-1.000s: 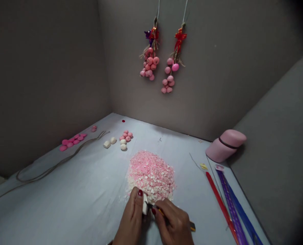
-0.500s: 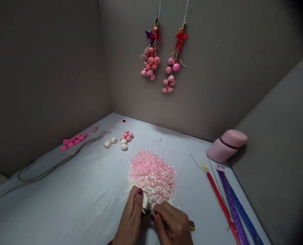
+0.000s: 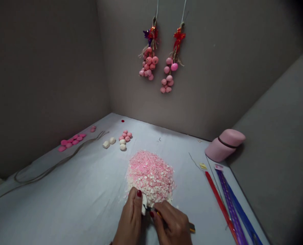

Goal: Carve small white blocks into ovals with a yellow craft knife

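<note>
My left hand (image 3: 131, 215) is closed round a small white carved piece (image 3: 144, 205), its thumb along the near side. In my right hand (image 3: 170, 221) is a utility knife (image 3: 191, 227) with a yellow and black handle. Its blade rests against the white piece, and the right thumb is close by. Just beyond both hands lies a heap of pink and white shavings (image 3: 151, 173). Most of the knife handle is hidden under the right fingers.
Pink beads (image 3: 125, 135), white pieces (image 3: 106, 144), bright pink pieces (image 3: 72, 141) and twine (image 3: 64, 161) lie to the left. At right are red (image 3: 219, 200), purple (image 3: 230, 204) and blue ribbons (image 3: 243, 212) and a pink container (image 3: 224, 145). Two bead clusters (image 3: 148, 63) hang at the wall.
The white piece has turned slightly in my left hand, and the blade sits a little differently against it. The whole view has shifted slightly.
</note>
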`<action>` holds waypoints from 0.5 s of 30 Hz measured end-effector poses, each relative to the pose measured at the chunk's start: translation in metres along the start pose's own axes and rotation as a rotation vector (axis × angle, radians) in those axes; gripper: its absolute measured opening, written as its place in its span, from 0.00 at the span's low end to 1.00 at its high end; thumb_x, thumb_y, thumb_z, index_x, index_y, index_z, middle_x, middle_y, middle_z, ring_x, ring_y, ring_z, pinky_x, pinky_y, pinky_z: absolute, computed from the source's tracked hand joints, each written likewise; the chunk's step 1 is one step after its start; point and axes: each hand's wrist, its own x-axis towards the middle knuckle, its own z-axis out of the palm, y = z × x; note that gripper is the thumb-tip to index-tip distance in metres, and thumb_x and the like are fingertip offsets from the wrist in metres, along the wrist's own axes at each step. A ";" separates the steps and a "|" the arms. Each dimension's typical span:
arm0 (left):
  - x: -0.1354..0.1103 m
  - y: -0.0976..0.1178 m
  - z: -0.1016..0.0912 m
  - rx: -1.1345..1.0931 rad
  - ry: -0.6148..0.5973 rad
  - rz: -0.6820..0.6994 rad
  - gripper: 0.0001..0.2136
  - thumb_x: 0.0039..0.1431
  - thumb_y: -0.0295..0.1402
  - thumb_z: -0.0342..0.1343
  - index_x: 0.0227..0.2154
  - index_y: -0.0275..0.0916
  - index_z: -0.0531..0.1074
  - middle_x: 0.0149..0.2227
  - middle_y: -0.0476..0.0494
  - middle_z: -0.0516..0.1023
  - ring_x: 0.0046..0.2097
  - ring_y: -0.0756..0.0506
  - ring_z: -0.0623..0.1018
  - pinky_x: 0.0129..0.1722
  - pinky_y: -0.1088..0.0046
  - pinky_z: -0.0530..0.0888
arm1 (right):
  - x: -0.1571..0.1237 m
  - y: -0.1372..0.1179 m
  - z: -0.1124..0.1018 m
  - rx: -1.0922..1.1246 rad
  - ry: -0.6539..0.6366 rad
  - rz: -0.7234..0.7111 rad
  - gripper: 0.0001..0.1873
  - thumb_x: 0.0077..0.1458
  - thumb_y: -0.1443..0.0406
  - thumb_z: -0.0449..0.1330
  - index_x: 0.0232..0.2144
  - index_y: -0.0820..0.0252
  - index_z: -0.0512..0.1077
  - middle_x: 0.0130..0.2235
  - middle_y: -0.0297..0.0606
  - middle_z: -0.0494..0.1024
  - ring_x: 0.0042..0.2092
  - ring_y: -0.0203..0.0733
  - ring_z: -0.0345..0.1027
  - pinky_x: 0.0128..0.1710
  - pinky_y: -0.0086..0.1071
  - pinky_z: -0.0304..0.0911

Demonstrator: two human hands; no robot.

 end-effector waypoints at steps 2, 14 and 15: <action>0.000 0.002 0.000 0.007 -0.016 0.010 0.17 0.64 0.49 0.40 0.28 0.44 0.64 0.26 0.49 0.67 0.31 0.44 0.69 0.34 0.67 0.69 | 0.000 0.000 0.000 0.000 -0.004 0.005 0.10 0.64 0.69 0.50 0.32 0.59 0.69 0.24 0.34 0.72 0.24 0.36 0.68 0.24 0.27 0.58; -0.002 0.009 0.003 -0.014 0.036 -0.041 0.17 0.62 0.51 0.44 0.27 0.45 0.66 0.27 0.49 0.70 0.32 0.43 0.70 0.36 0.67 0.69 | -0.001 -0.003 -0.001 -0.049 0.020 0.019 0.11 0.64 0.69 0.50 0.32 0.61 0.71 0.24 0.35 0.72 0.24 0.37 0.68 0.24 0.28 0.60; -0.002 0.010 0.003 -0.022 0.032 -0.041 0.17 0.62 0.51 0.44 0.27 0.45 0.66 0.27 0.49 0.70 0.32 0.43 0.69 0.36 0.67 0.68 | 0.000 -0.004 -0.001 -0.049 0.020 0.018 0.11 0.64 0.69 0.50 0.32 0.61 0.71 0.24 0.35 0.72 0.24 0.38 0.69 0.24 0.28 0.60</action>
